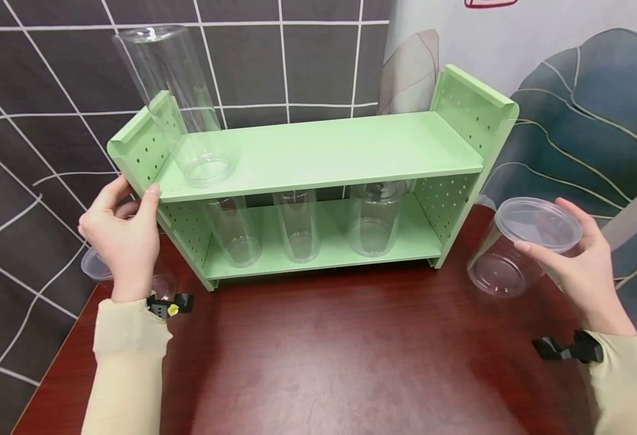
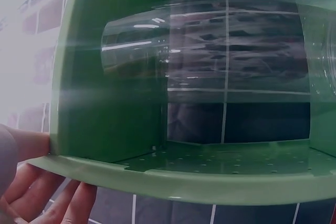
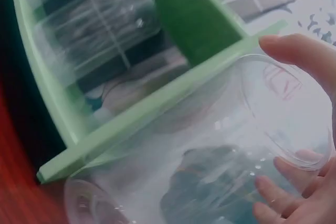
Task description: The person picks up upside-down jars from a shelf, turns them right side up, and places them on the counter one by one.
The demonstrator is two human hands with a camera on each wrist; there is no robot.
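A light green two-tier shelf [image 1: 329, 151] stands at the back of a dark red table [image 1: 323, 356]. My left hand [image 1: 128, 208] grips its left side panel, thumb on the front edge and fingers [image 2: 79, 203] behind it. A tall clear cup [image 1: 179, 103] stands on the top tier by that panel. Three clear cups [image 1: 236, 232] [image 1: 299, 226] [image 1: 375, 220] stand on the lower tier. Right of the shelf, my right hand [image 1: 554, 235] holds a clear plastic cup [image 1: 505, 266] by its rim, tilted above the table. In the right wrist view this cup [image 3: 226, 171] sits between thumb and fingers [image 3: 299, 51].
Behind my left hand two more clear cups [image 1: 94, 266] [image 1: 164, 284] sit near the table's left edge. A dark tiled wall [image 1: 35, 90] rises behind and to the left. A wall with a leaf pattern [image 1: 595, 109] is at the right.
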